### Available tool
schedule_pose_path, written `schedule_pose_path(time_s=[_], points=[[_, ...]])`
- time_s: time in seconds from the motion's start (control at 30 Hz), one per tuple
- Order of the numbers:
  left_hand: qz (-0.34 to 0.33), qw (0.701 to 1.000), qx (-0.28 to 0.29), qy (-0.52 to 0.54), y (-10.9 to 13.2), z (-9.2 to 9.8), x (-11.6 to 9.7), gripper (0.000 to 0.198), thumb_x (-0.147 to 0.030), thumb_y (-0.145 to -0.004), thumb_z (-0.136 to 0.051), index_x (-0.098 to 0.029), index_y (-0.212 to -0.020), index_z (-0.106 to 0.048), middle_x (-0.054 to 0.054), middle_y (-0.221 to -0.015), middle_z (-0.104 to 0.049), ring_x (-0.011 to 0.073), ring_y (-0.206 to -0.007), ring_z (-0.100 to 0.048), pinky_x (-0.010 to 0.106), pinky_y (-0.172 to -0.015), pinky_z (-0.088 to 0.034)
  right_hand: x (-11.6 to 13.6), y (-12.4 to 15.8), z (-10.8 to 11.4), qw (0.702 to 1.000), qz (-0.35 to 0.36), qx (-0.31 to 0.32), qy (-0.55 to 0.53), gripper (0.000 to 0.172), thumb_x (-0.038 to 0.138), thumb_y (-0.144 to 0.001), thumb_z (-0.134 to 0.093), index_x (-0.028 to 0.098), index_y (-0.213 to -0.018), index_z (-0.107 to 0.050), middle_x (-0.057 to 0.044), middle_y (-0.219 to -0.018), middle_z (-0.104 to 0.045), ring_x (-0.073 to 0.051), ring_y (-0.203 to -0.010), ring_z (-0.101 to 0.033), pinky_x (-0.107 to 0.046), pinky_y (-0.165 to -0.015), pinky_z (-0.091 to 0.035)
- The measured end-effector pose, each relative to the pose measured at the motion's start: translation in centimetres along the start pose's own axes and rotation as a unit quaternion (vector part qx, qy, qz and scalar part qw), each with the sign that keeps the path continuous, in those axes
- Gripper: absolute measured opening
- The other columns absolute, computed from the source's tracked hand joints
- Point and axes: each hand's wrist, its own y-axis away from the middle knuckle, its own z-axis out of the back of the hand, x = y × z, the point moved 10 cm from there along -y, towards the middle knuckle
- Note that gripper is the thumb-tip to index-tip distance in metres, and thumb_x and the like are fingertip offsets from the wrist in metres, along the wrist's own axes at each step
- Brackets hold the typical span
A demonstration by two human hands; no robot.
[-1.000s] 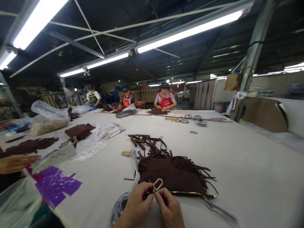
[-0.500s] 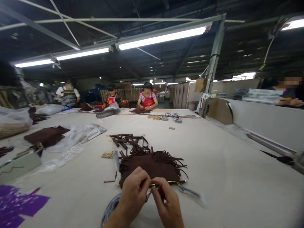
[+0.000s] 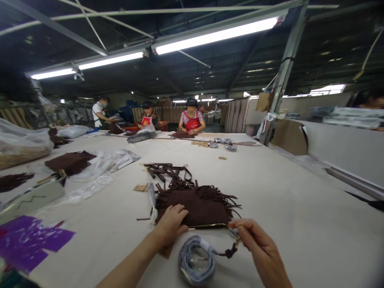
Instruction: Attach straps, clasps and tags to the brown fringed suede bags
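A dark brown fringed bag (image 3: 198, 206) lies flat before me, its gold zipper (image 3: 210, 226) along the near edge. My left hand (image 3: 172, 222) rests on the bag's near left part, fingers stretched out. At the zipper's right end, my right hand (image 3: 252, 234) pinches a small metal clasp (image 3: 234, 232), partly hidden by the fingers. From there a short brown strap end (image 3: 231, 251) runs to a coil (image 3: 196, 260) wrapped in blue-grey material. Under my left wrist a brown tag (image 3: 166, 251) shows in part. A wrapped grey piece (image 3: 152, 200) lies at the bag's left edge.
Brown straps with metal hooks (image 3: 168, 174) lie beyond the bag, a tan tag (image 3: 141, 187) beside them. Another brown bag (image 3: 70, 163), clear plastic (image 3: 102, 176) and purple sheeting (image 3: 36, 240) are on the left. Several co-workers, one in a red apron (image 3: 192, 121), are across the table.
My hands have parted from the zipper's middle: the left now lies flat on the bag, the right has gone to the zipper's right end. The wrapped coil shows fully. The view has shifted slightly.
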Motion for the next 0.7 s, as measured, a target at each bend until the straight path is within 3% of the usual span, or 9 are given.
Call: schedule_pose_path(time_s=[0.07,0.13,0.27,0.4,0.5,0.63,0.7], points=[[-0.018,0.999,0.015,-0.032,-0.2,-1.2,0.2,0.028,-0.017,-0.087,-0.060,-0.015,-0.114,-0.057,0.015,-0.135,-0.053,0.0299,-0.130,-0.045,0.049,-0.111,-0.031,0.0,-0.1,0.4,0.999,-0.015,0.042,0.002,0.031,0.051,-0.088,-0.056,0.023,-0.077,-0.063,0.000,-0.068,-0.054,-0.016,-0.059,-0.044,-0.027,-0.055,-0.038],[-0.018,0.999,0.017,-0.040,-0.7,-1.4,0.4,0.017,-0.013,-0.089,-0.054,-0.014,-0.106,-0.057,0.016,-0.128,-0.058,0.0287,-0.125,-0.049,0.046,-0.108,-0.034,-0.1,-0.1,-0.6,0.991,-0.042,0.126,-0.003,0.033,0.051,-0.089,-0.054,0.023,-0.072,-0.060,0.002,-0.062,-0.048,-0.016,-0.060,-0.044,-0.027,-0.056,-0.037],[0.017,1.000,0.008,-0.003,-2.3,0.1,1.9,0.010,-0.017,-0.094,-0.046,-0.016,-0.099,-0.055,0.010,-0.100,-0.067,0.0246,-0.096,-0.063,0.036,-0.087,-0.047,-0.9,-0.1,-3.6,0.964,-0.081,0.252,0.034,0.029,0.048,-0.088,-0.051,0.023,-0.074,-0.057,0.003,-0.062,-0.047,-0.017,-0.061,-0.043,-0.028,-0.057,-0.035],[0.023,0.999,0.002,0.032,-4.0,1.8,3.8,0.016,-0.022,-0.097,-0.040,-0.018,-0.095,-0.055,0.006,-0.092,-0.067,0.0204,-0.087,-0.063,0.028,-0.078,-0.045,-1.4,-1.7,-6.8,0.952,-0.003,0.260,0.162,0.022,0.038,-0.088,-0.045,0.023,-0.071,-0.050,0.000,-0.070,-0.054,-0.019,-0.068,-0.050,-0.030,-0.062,-0.036],[0.024,0.997,0.008,0.066,-5.0,1.8,4.7,0.023,-0.024,-0.098,-0.037,-0.019,-0.090,-0.057,0.004,-0.089,-0.066,0.0175,-0.082,-0.060,0.025,-0.075,-0.043,-1.0,-2.7,-9.3,0.936,0.076,0.247,0.238,0.017,0.029,-0.089,-0.037,0.023,-0.077,-0.047,-0.002,-0.076,-0.057,-0.020,-0.072,-0.054,-0.031,-0.065,-0.036],[0.040,0.993,0.011,0.110,-5.9,1.0,5.8,0.026,-0.026,-0.097,-0.037,-0.019,-0.084,-0.058,0.003,-0.084,-0.064,0.0171,-0.079,-0.056,0.025,-0.074,-0.041,0.3,-2.6,-12.7,0.890,0.160,0.264,0.336,0.019,0.022,-0.096,-0.032,0.023,-0.087,-0.048,-0.002,-0.086,-0.060,-0.019,-0.071,-0.057,-0.030,-0.058,-0.030],[0.050,0.990,0.014,0.135,-6.4,0.5,6.4,0.027,-0.027,-0.096,-0.038,-0.019,-0.079,-0.056,0.002,-0.081,-0.062,0.0165,-0.076,-0.054,0.025,-0.072,-0.040,-0.1,-2.7,-14.3,0.860,0.155,0.282,0.395,0.016,0.016,-0.094,-0.037,0.023,-0.089,-0.051,-0.003,-0.086,-0.062,-0.019,-0.069,-0.059,-0.031,-0.054,-0.024]])
